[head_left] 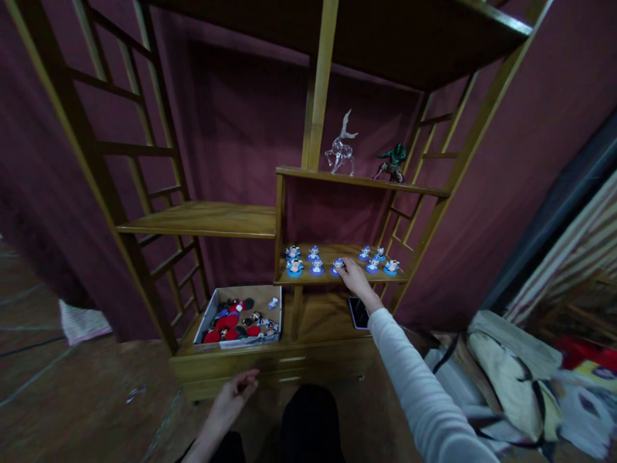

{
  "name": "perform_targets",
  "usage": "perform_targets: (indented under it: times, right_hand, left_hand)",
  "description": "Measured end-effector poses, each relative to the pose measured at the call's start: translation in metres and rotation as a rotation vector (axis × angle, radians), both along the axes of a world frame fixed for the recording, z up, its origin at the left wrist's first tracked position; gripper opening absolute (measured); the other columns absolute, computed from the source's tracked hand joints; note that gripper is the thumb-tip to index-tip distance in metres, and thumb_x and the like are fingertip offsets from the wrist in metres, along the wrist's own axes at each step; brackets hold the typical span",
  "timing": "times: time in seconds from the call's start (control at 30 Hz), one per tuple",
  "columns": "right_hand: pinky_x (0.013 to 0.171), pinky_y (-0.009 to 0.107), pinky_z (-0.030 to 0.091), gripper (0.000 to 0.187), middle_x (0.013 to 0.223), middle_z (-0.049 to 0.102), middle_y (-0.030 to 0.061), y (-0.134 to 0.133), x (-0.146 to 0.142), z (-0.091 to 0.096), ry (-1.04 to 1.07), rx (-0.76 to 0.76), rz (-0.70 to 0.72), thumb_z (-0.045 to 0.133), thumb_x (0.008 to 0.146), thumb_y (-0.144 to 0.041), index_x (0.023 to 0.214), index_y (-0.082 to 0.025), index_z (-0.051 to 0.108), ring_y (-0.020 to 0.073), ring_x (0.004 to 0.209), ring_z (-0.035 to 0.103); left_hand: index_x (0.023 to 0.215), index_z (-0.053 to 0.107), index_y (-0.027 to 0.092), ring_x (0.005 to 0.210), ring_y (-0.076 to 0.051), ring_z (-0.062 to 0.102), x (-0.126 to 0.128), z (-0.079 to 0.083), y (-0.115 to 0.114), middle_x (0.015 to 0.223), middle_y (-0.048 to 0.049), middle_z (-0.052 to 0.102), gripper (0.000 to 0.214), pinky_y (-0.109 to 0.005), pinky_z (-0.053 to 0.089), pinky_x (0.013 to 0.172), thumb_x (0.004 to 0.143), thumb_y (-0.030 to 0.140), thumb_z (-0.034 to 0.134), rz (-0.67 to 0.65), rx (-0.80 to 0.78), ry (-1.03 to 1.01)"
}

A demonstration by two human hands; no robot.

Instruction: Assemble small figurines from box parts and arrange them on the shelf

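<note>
My right hand reaches to the lower right shelf, its fingers closed on a small purple-and-white figurine standing near the front edge. To its left on the same shelf are purple-based figurines, among them one figurine, and blue-based ones such as a figurine at the end. More figurines stand to the right, including a blue-based figurine. Low in front of the cabinet drawers, my left hand hangs with loosely bent fingers, thumb a little apart, nothing visible in it.
A shallow cardboard box of jumbled red, black and white figurines sits on the cabinet's lower board. Right of it lies a dark-screened phone. Above stand a clear deer figure and a green-caped figure. Bags crowd the floor at right.
</note>
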State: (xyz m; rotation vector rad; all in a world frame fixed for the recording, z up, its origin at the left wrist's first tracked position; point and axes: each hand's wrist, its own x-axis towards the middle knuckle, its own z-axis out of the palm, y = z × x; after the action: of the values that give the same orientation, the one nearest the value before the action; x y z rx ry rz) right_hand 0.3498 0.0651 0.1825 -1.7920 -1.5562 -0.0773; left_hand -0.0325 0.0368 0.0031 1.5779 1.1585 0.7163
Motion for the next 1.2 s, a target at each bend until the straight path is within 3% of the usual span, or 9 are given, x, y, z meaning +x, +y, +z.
perform_targets:
  times: [0.3, 0.7, 1.0, 1.2]
  right_hand:
    - [0.08, 0.03, 0.042, 0.046, 0.097, 0.059, 0.0041, -0.004, 0.0, -0.003, 0.111, 0.012, 0.076, 0.059, 0.069, -0.037, 0.111, -0.02, 0.05, 0.0158, 0.085, 0.055]
    - [0.077, 0.03, 0.043, 0.045, 0.095, 0.061, 0.0045, -0.006, -0.004, -0.003, 0.135, -0.008, 0.058, 0.059, 0.068, -0.037, 0.108, -0.018, 0.052, 0.0156, 0.082, 0.056]
    - [0.078, 0.031, 0.044, 0.056, 0.099, 0.061, 0.0059, -0.007, -0.005, -0.003, 0.18, -0.002, 0.036, 0.063, 0.065, -0.035, 0.117, -0.019, 0.047, 0.0163, 0.083, 0.058]
    - [0.082, 0.031, 0.044, 0.061, 0.102, 0.061, 0.0065, -0.007, -0.006, -0.005, 0.213, 0.015, 0.051, 0.062, 0.066, -0.034, 0.122, -0.02, 0.043, 0.0172, 0.088, 0.058]
  left_hand:
    - [0.089, 0.067, 0.012, 0.073, -0.021, 0.06, 0.001, 0.003, -0.003, 0.074, -0.0065, 0.066, 0.047, -0.031, 0.046, 0.069, 0.058, 0.046, 0.06, 0.016, 0.027, 0.028]
    - [0.09, 0.067, 0.012, 0.075, -0.022, 0.06, -0.004, -0.019, 0.004, 0.076, -0.0072, 0.066, 0.043, -0.031, 0.045, 0.07, 0.061, 0.043, 0.059, 0.005, 0.044, 0.018]
    - [0.085, 0.067, 0.013, 0.073, -0.021, 0.06, -0.002, -0.007, -0.001, 0.074, -0.006, 0.066, 0.041, -0.031, 0.045, 0.069, 0.059, 0.043, 0.06, 0.028, 0.019, 0.035]
    - [0.087, 0.067, 0.013, 0.072, -0.022, 0.06, -0.008, -0.011, 0.001, 0.073, -0.0064, 0.065, 0.041, -0.031, 0.045, 0.068, 0.061, 0.042, 0.057, 0.01, 0.048, 0.044]
